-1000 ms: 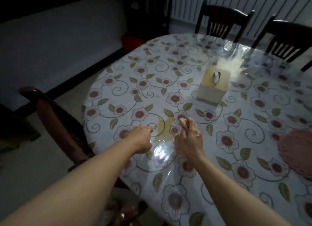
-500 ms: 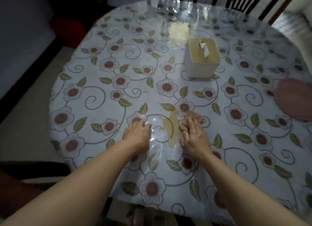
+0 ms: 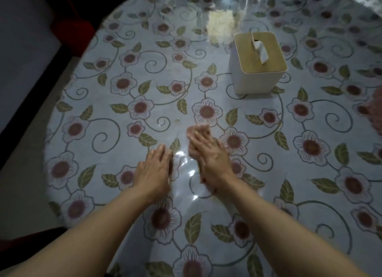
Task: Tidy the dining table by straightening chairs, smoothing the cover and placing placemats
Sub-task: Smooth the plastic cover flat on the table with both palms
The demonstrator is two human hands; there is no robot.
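At lower centre, our left hand (image 3: 154, 173) and right hand (image 3: 208, 156) lay flat, grasping nothing, smoothing the cover (image 3: 206, 204); placemats probably followed.

**Glossy film over printed cloth**

A clear, glossy plastic cover (image 3: 186, 167) lies over the matt floral-printed tablecloth (image 3: 128, 86). On it stands a smooth white plastic tissue box (image 3: 251, 80) with matt wood-look lid; right of the box, a rough-textured pink placemat (image 3: 377, 111).

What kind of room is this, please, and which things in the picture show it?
Most likely a home dining room. A round table wears a floral cloth under a clear plastic cover, a tissue box stands on it, and both bare hands, left hand and right hand, press the cover flat.
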